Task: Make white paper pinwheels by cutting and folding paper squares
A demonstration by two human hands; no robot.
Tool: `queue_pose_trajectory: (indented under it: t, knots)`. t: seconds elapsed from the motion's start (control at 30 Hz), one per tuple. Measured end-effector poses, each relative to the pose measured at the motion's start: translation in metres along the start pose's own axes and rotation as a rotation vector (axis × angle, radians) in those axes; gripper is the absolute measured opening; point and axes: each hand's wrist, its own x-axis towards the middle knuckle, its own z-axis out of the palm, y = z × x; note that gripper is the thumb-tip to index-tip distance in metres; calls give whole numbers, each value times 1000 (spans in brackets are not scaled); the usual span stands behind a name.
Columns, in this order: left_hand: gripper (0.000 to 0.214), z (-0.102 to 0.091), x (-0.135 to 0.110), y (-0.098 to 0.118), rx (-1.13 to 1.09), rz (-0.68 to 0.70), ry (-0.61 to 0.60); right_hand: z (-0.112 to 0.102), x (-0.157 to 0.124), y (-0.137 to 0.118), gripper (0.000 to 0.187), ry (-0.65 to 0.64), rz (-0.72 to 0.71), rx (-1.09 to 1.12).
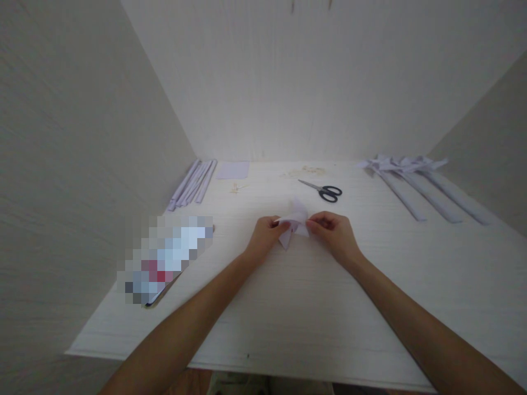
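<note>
Between my hands, just above the middle of the table, is a paper pinwheel (297, 220) of pale lilac paper with pointed blades. My left hand (265, 237) pinches its left side, thumb on the paper. On its right edge, the thumb and fingertips of my right hand (332, 233) are closed. A pair of scissors (325, 191) with black handles lies flat beyond my right hand, blades pointing to the back left.
At the back left lie several rolled paper sticks (191, 184) and a square paper sheet (233, 170). Finished pinwheels on sticks (428, 189) rest at the right. Small toothpick-like pieces (310, 170) lie near the back wall. A pixelated device (173, 260) lies at left.
</note>
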Motion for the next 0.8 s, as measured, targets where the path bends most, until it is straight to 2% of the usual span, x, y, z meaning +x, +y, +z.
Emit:
queue_pose_trajectory:
  t: [0.2,0.4,0.63,0.8]
  knots:
    - [21,0,-3,7,118,49,49,1,-1,0,16,-20,30,67]
    - [22,3,-4,6,96,51,47,2,-3,-3,14,1,34,124]
    - [26,5,-4,2,135,96,61,1,-3,0,14,23,-51,-45]
    - [27,4,-5,4,151,83,74,1,-1,2,14,-23,-77,-20]
